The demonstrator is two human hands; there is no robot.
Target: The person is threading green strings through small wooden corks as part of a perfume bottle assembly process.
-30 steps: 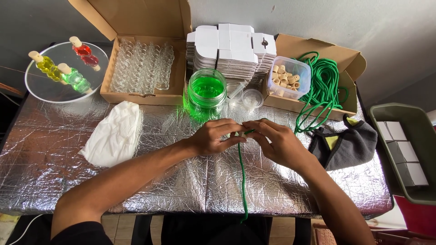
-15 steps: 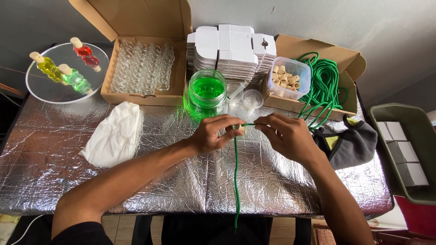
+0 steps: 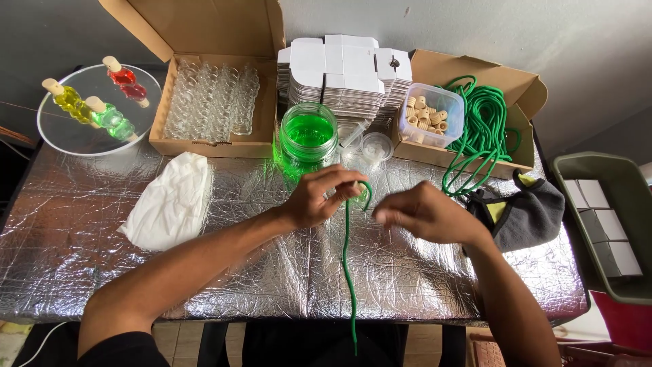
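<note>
Head view. The left hand (image 3: 318, 197) pinches the upper end of a green cord (image 3: 346, 265) between thumb and fingertips, above the foil-covered table (image 3: 81, 258). The cord hangs from that pinch in a loose line toward the near table edge and past it. The right hand (image 3: 424, 214) hovers just beside the cord's top loop, fingers curled narrow; it is blurred, and whether it grips anything cannot be told.

Handling, as a judgement: the cord appears light, soft and limp, with no stiffness of its own, so it follows the hand and swings freely. A pinch near the end gives the most control; the surface looks woven and not slippery.

Count of items:
- One jar of green liquid (image 3: 309, 136), open, just beyond the left hand.
- Three small corked bottles (image 3: 95, 102), yellow, green and red, lying on one round clear tray (image 3: 61, 139).
- One open cardboard box of clear glass bottles (image 3: 210, 102); their number cannot be counted.
- One stack of folded white cartons (image 3: 346, 68).
- One clear tub of corks (image 3: 428, 115), set in a second cardboard box (image 3: 516, 102) with a bundle of green cord (image 3: 482, 129).
- One white cloth (image 3: 170, 200), one grey cloth (image 3: 526, 211), one green bin (image 3: 611, 231).
</note>
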